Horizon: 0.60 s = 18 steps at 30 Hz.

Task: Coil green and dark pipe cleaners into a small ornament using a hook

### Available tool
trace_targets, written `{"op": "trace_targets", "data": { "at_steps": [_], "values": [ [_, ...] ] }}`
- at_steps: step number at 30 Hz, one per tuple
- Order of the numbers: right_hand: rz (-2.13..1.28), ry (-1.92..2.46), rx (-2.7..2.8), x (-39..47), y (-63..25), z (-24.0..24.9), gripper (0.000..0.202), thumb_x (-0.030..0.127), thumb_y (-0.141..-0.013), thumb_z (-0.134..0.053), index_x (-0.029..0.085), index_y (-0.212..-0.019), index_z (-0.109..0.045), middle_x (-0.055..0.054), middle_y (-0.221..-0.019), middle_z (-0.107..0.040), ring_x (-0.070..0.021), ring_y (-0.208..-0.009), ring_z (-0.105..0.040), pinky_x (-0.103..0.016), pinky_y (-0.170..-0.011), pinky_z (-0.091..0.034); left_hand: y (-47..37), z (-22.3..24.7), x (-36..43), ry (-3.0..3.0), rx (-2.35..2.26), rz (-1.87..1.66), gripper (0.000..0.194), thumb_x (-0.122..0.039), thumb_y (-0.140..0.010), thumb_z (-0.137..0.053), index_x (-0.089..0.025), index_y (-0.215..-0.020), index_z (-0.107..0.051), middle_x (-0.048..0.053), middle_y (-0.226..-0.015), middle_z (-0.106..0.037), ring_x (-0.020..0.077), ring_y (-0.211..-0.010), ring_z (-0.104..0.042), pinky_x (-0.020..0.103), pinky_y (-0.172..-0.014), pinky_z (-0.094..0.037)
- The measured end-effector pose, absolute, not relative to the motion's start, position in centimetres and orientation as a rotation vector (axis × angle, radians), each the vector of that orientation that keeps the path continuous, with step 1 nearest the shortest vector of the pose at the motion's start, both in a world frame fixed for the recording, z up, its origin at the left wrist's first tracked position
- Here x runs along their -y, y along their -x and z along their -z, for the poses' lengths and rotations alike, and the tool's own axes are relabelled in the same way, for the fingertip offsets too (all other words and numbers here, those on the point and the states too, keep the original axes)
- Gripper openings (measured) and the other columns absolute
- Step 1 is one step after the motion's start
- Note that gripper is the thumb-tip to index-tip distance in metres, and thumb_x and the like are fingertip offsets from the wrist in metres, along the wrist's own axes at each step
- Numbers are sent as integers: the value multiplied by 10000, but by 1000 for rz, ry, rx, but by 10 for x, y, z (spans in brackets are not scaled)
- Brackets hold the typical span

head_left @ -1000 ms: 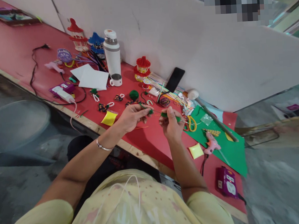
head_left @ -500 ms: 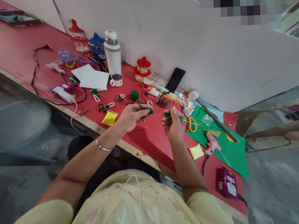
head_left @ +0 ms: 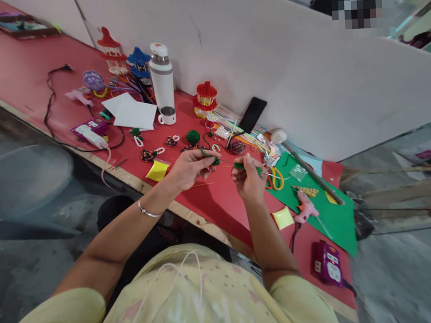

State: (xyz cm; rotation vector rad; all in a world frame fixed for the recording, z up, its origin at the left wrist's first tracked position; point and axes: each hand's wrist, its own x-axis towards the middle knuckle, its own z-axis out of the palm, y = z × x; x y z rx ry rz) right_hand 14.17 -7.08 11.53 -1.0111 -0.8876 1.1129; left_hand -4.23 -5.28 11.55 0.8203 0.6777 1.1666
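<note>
My left hand (head_left: 191, 169) pinches a small piece of dark green yarn work (head_left: 217, 161), with a strand looped over the fingers. My right hand (head_left: 250, 183) is closed around a green-handled crochet hook (head_left: 239, 166). Its thin metal shaft points left and reaches the yarn work; whether the tip is inside a loop is too small to tell. Just beyond my left hand lies a green yarn ball (head_left: 193, 137). Beaded yarn pieces (head_left: 149, 155) rest to its left, and a multicoloured yarn ball (head_left: 238, 147) sits beyond my right hand.
On the red table (head_left: 218, 209) stand a white flask (head_left: 162, 80), a steel-lined cup (head_left: 167, 116) and a red lantern model (head_left: 205, 99). Yellow-handled scissors (head_left: 277, 178), a pink glue gun (head_left: 306, 207) and a purple power box (head_left: 328, 264) lie right. Another person is partly visible beyond the white panel.
My right hand has shifted very slightly left with the crochet hook. My left hand keeps its pinch on the yarn work. Beyond the panel, the person at upper right has moved.
</note>
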Motion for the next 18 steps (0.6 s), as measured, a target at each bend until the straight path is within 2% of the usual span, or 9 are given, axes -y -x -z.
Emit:
{"op": "trace_targets", "data": {
  "at_steps": [7, 13, 18],
  "values": [
    [-1096, 1003, 936, 71, -143, -116, 477, 690, -793, -810, 214, -773, -779, 36, -530, -691, -86, -394, -593, -193, -375, -400, 42, -115, 52, -835, -669, -1167, 320, -324, -690, -976, -137, -918, -851, 52, -722, -743, 133, -660, -684, 195, -473, -456],
    [-1003, 984, 1086, 78, -147, -119, 422, 653, -852, -787, 235, -803, -818, 15, -575, -730, -104, -443, -633, -211, -404, -435, 43, -115, 51, -819, -659, -1147, 348, -342, -647, -1014, -133, -872, -850, 49, -698, -731, 117, -609, -653, 199, -471, -464],
    [-953, 869, 1273, 78, -156, -119, 405, 660, -823, -819, 255, -812, -848, -15, -623, -751, -131, -487, -653, -254, -423, -472, 49, -119, 50, -769, -562, -1060, 342, -321, -640, -1029, -130, -862, -854, 60, -705, -739, 108, -610, -649, 182, -474, -457]
  ]
}}
